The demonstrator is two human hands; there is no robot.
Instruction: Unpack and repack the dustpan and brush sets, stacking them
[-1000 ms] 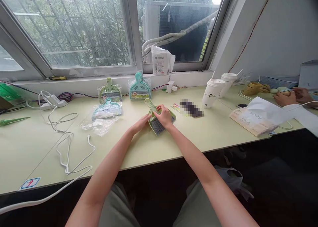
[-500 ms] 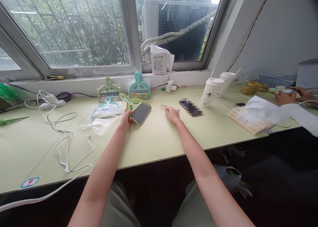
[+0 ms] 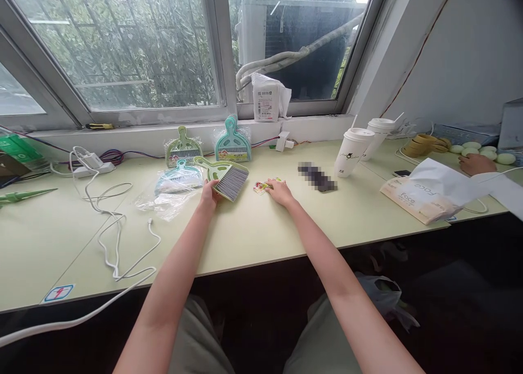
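Moved since the earlier frame: both hands were on the green dustpan-and-brush set (image 3: 224, 179) a second ago; it now sits farther left, and the printed card (image 3: 260, 188) has come away from the pixelated dark object (image 3: 317, 178) toward it.
Left hand (image 3: 209, 195): closed round the set's near left edge, gripping it, some fingers hidden behind.
Dustpan-and-brush set: above the table (image 3: 253, 237), handle pointing away to the left, grey bristles facing up; whether it touches the surface cannot be told.
Right hand (image 3: 280, 192): fingers bent close together over the card; whether they pinch or only press it cannot be told.
Wrapped sets: a blue set (image 3: 180, 176) in clear plastic just left of the held one; a green wrapped set (image 3: 183, 145) and a turquoise wrapped set (image 3: 232, 142) upright by the wall.
Right side: a white cup (image 3: 353, 153) with a straw, then a tissue pack (image 3: 420, 194).
Co-worker's hand (image 3: 478, 164): beside pale round objects (image 3: 506, 158).
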